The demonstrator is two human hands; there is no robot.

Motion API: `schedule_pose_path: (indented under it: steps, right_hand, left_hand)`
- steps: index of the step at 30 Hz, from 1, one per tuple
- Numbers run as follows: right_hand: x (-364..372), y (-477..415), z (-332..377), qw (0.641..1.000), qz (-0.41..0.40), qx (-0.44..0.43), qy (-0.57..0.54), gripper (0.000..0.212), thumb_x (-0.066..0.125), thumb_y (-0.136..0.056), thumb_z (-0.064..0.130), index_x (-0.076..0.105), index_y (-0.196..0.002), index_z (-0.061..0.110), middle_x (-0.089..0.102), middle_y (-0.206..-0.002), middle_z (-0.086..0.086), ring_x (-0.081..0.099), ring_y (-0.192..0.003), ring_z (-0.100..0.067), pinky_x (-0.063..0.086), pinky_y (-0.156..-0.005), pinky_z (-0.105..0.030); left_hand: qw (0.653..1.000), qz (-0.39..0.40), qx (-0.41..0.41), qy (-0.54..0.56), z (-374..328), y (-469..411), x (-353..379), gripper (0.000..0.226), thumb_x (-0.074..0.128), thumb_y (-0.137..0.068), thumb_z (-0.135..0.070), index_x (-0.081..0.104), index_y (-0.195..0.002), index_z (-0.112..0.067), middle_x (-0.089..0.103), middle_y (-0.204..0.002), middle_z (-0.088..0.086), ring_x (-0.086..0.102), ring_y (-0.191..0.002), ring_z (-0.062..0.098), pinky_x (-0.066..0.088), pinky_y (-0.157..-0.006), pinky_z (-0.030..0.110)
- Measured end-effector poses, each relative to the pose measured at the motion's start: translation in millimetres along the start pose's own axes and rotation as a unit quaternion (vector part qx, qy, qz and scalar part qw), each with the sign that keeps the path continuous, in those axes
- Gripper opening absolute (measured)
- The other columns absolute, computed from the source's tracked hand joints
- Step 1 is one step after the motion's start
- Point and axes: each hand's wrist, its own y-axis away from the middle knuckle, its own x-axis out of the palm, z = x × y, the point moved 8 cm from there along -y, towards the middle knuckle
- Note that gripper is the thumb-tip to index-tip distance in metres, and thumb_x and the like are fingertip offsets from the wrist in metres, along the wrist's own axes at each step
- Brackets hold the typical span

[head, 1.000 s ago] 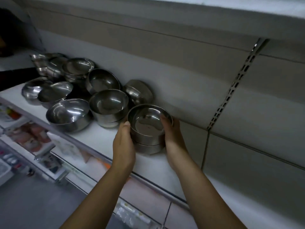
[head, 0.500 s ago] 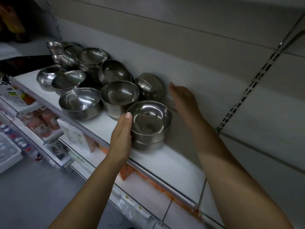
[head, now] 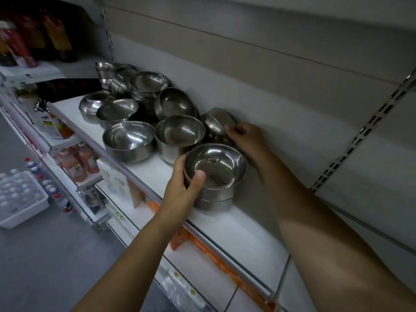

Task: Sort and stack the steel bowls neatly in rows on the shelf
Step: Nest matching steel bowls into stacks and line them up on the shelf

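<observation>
A short stack of steel bowls stands on the white shelf, nearest to me. My left hand grips the stack's left side, thumb hooked over the top bowl's rim. Behind it a tilted steel bowl leans against the back panel, and my right hand holds it by its right edge. Further left sit several more steel bowls, single ones and stacked ones.
The shelf's front edge runs diagonally below my left hand. White shelf surface continues right of the stack. Lower shelves hold bottles and packages. A slotted upright runs up the back panel at right.
My right hand has moved from the back panel onto the tilted bowl and taken hold of it. My left thumb now hooks over the stack's rim. The view has shifted right.
</observation>
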Motion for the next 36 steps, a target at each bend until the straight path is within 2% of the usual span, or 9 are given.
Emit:
schedule_pose_path:
  steps: [5,9,14,17,20,24,28,32,36]
  right_hand:
    - [-4.4,5.5,-5.4,0.999,-0.002,0.001,-0.042,0.013,0.074,-0.091,0.03,0.068,-0.086,0.02,0.073,-0.088,-0.005,0.069,-0.082,-0.02,0.055,-0.077,-0.031]
    - [-18.1,12.8,-1.9,0.998,-0.028,-0.02,-0.052,0.018,0.076,-0.089,0.033,0.07,-0.087,0.016,0.076,-0.093,-0.01,0.071,-0.086,-0.022,0.057,-0.082,-0.039]
    - [-44.1,38.1,23.6,0.989,-0.065,-0.074,-0.107,0.009,0.074,-0.091,0.026,0.071,-0.088,0.018,0.075,-0.085,0.0,0.068,-0.077,-0.006,0.053,-0.071,-0.021]
    - [-57.3,59.1,39.5,0.983,-0.087,-0.114,-0.118,0.007,0.076,-0.088,0.024,0.07,-0.084,0.023,0.074,-0.087,0.001,0.069,-0.086,-0.01,0.056,-0.08,-0.025]
    - [-64.2,83.6,52.9,0.978,-0.078,-0.155,-0.113,0.007,0.075,-0.088,0.02,0.07,-0.085,0.023,0.071,-0.087,0.006,0.067,-0.094,-0.014,0.053,-0.087,-0.025]
    - [-68.0,113.1,57.7,0.967,-0.04,-0.205,-0.146,0.014,0.076,-0.085,0.008,0.072,-0.091,0.021,0.073,-0.091,-0.002,0.065,-0.092,-0.013,0.051,-0.083,-0.018]
    - [-60.3,127.0,50.0,0.964,0.023,-0.215,-0.152,0.025,0.08,-0.08,0.006,0.075,-0.09,0.028,0.075,-0.088,0.006,0.066,-0.09,-0.012,0.053,-0.091,-0.03]
    - [-48.0,137.2,49.6,0.967,0.077,-0.217,-0.111,0.025,0.082,-0.077,0.0,0.074,-0.089,0.021,0.074,-0.086,0.007,0.068,-0.09,-0.013,0.051,-0.089,-0.025]
    - [-38.5,145.2,49.5,0.968,0.09,-0.224,-0.073,0.015,0.083,-0.075,0.019,0.076,-0.084,0.029,0.073,-0.095,-0.005,0.067,-0.101,-0.03,0.049,-0.097,-0.046]
  left_hand:
    - [0.999,0.018,0.02,-0.034,-2.4,2.6,3.5,0.113,0.092,-0.055,-0.055,0.035,-0.15,-0.034,0.057,-0.138,-0.021,0.055,-0.129,0.0,0.051,-0.101,0.019]
    - [0.998,0.007,0.032,-0.051,-4.4,4.5,3.5,0.114,0.098,-0.057,-0.038,0.035,-0.151,-0.033,0.055,-0.141,-0.018,0.053,-0.131,0.001,0.05,-0.106,0.025]
    - [0.998,-0.026,0.047,-0.034,-7.1,7.3,1.0,0.108,0.099,-0.058,-0.031,0.041,-0.148,-0.033,0.058,-0.139,-0.017,0.055,-0.129,0.003,0.052,-0.106,0.03]
    - [0.997,-0.031,0.055,-0.031,-8.3,7.4,0.7,0.105,0.099,-0.06,-0.024,0.042,-0.147,-0.034,0.058,-0.14,-0.015,0.056,-0.13,0.006,0.052,-0.106,0.033]
    - [0.997,-0.029,0.056,-0.032,-8.2,7.4,1.2,0.104,0.099,-0.061,-0.023,0.041,-0.148,-0.034,0.058,-0.14,-0.014,0.056,-0.13,0.007,0.052,-0.107,0.034]
    - [0.998,-0.021,0.057,-0.029,-8.2,6.8,0.4,0.104,0.098,-0.059,-0.031,0.043,-0.147,-0.033,0.06,-0.139,-0.013,0.057,-0.13,0.006,0.05,-0.108,0.034]
    - [0.998,-0.005,0.057,-0.027,-7.0,7.2,-0.2,0.104,0.097,-0.061,-0.031,0.041,-0.149,-0.032,0.058,-0.14,-0.014,0.056,-0.13,0.004,0.051,-0.106,0.026]
    - [0.998,0.012,0.059,-0.019,-5.7,8.8,0.4,0.112,0.095,-0.061,-0.04,0.032,-0.154,-0.035,0.051,-0.148,-0.012,0.052,-0.135,0.005,0.052,-0.103,0.024]
    - [0.998,0.014,0.052,-0.013,-1.3,8.6,-0.8,0.113,0.094,-0.059,-0.046,0.032,-0.152,-0.034,0.054,-0.146,-0.006,0.056,-0.132,0.012,0.054,-0.102,0.029]
